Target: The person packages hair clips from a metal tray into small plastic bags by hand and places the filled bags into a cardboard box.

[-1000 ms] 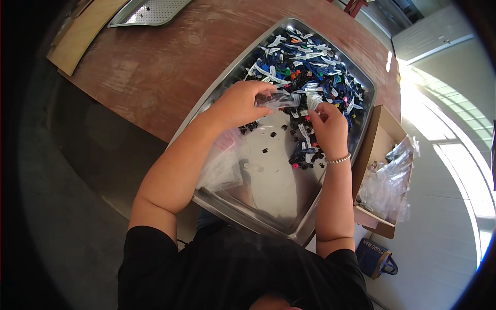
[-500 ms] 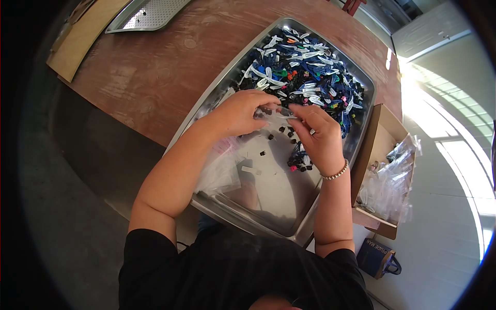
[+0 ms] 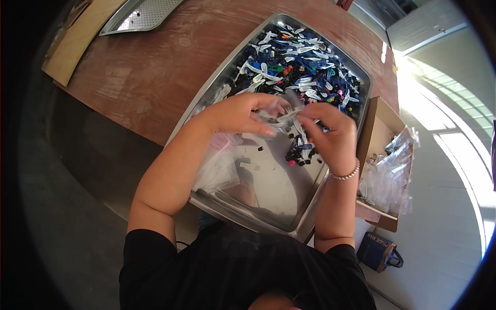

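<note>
My left hand holds a small clear plastic bag between thumb and fingers, above the metal tray. The curled fingers of my right hand pinch at the right edge of the bag, partly blurred by motion. Pale and dark bits show through the bag, too smeared to name. Below my right hand lies a small pile of hair clips, black with some white and a pink one. A large heap of snap hair clips, mostly white and navy, fills the far part of the tray.
A stack of empty clear bags lies in the tray by my left forearm. To the right stands a cardboard box holding filled bags. A perforated metal tray sits at the far left on the wooden table.
My right hand has shifted slightly right and down, its fingers now blurred. The bag has turned and crumpled between the hands. The whole view has shifted slightly.
</note>
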